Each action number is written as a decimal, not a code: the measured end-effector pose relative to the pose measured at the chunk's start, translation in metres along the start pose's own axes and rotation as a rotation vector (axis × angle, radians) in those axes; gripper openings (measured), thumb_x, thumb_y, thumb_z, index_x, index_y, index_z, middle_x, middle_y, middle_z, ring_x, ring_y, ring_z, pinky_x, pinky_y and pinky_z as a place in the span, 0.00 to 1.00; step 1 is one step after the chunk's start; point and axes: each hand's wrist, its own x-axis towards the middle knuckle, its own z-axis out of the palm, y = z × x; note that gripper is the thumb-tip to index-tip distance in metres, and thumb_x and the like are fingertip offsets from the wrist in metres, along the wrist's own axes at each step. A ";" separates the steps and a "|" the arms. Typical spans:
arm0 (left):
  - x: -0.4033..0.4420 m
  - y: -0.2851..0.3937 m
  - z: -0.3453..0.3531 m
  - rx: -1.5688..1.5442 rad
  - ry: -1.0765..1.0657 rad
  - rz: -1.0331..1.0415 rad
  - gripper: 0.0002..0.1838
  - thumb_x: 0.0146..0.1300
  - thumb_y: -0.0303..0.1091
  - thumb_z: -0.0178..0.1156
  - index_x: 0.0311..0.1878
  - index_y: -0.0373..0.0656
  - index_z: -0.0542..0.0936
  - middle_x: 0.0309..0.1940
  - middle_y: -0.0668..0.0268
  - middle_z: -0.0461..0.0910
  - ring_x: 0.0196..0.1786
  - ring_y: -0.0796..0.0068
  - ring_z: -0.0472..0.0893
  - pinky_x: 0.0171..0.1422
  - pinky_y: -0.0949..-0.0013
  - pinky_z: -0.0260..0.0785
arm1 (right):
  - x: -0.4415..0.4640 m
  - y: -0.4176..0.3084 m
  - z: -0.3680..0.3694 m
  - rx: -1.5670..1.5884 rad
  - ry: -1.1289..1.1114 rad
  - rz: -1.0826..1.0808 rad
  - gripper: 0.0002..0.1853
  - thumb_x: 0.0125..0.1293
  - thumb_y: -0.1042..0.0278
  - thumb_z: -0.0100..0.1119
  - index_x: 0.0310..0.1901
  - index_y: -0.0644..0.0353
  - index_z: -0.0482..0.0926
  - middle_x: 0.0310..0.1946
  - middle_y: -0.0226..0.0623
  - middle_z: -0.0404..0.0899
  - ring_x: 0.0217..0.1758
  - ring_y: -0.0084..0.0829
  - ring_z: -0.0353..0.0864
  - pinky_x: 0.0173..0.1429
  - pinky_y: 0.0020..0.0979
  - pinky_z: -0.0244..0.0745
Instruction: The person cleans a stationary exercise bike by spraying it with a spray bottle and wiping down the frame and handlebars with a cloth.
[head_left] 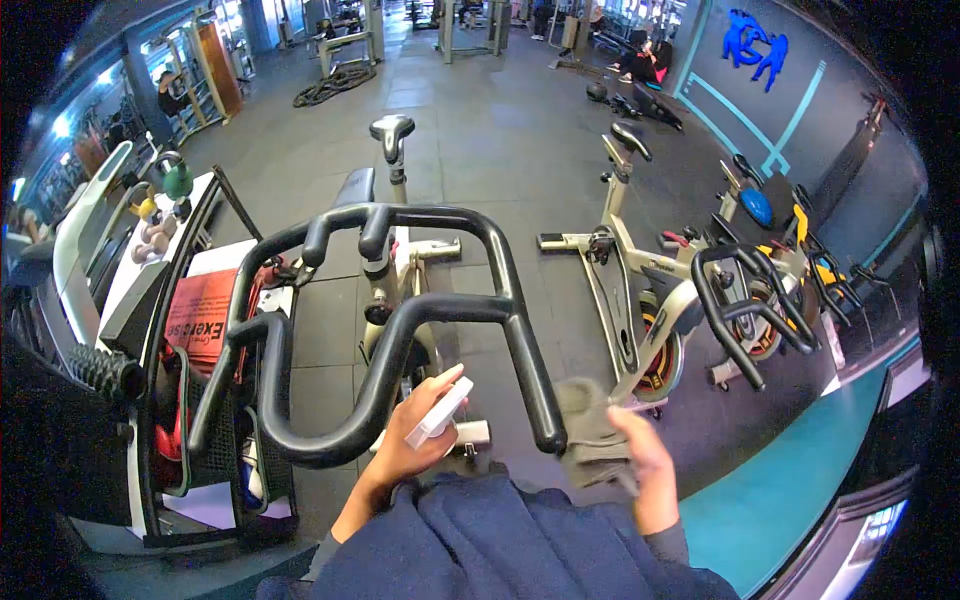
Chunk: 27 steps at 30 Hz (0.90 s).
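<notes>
The left hand, partly curled, holds 1 white object, possibly a spray head; the right hand, loosely closed, grips 1 blurred grey cloth at its inner side, beside the black handlebar.

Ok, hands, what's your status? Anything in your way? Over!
Left hand: gripping white object. Right hand: holding grey cloth, blurry. Black handlebars close ahead. Over.

Dark grey rubber-tile floor. Dark grey wall at right, turquoise stripes, blue figure emblem. Turquoise floor strip below. Bright lights, far left.
</notes>
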 end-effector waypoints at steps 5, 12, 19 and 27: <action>-0.005 0.012 0.002 -0.092 0.021 -0.027 0.36 0.48 0.18 0.54 0.66 0.42 0.65 0.44 0.60 0.75 0.47 0.68 0.79 0.52 0.69 0.69 | 0.028 -0.025 -0.040 0.673 -0.112 -0.635 0.36 0.65 0.42 0.47 0.67 0.59 0.60 0.64 0.43 0.64 0.64 0.43 0.67 0.65 0.45 0.66; -0.009 0.013 0.008 -0.123 0.015 -0.020 0.35 0.48 0.17 0.55 0.65 0.41 0.65 0.43 0.60 0.75 0.45 0.67 0.79 0.51 0.69 0.70 | 0.163 -0.020 -0.043 0.315 -0.313 -0.837 0.34 0.68 0.44 0.43 0.68 0.60 0.58 0.66 0.39 0.62 0.69 0.39 0.61 0.71 0.40 0.57; -0.010 0.017 0.006 -0.069 0.029 0.025 0.36 0.48 0.17 0.55 0.66 0.41 0.64 0.42 0.60 0.76 0.47 0.66 0.78 0.53 0.68 0.69 | 0.138 -0.099 0.120 -1.292 -0.441 -1.179 0.37 0.60 0.44 0.56 0.65 0.61 0.62 0.57 0.51 0.70 0.63 0.48 0.66 0.69 0.45 0.55; -0.018 0.017 -0.001 0.015 0.054 -0.011 0.37 0.47 0.18 0.56 0.65 0.43 0.65 0.42 0.61 0.76 0.47 0.63 0.79 0.55 0.66 0.69 | 0.167 -0.112 0.144 -1.424 -0.562 -1.043 0.33 0.59 0.41 0.57 0.56 0.61 0.67 0.40 0.52 0.78 0.45 0.52 0.78 0.50 0.45 0.72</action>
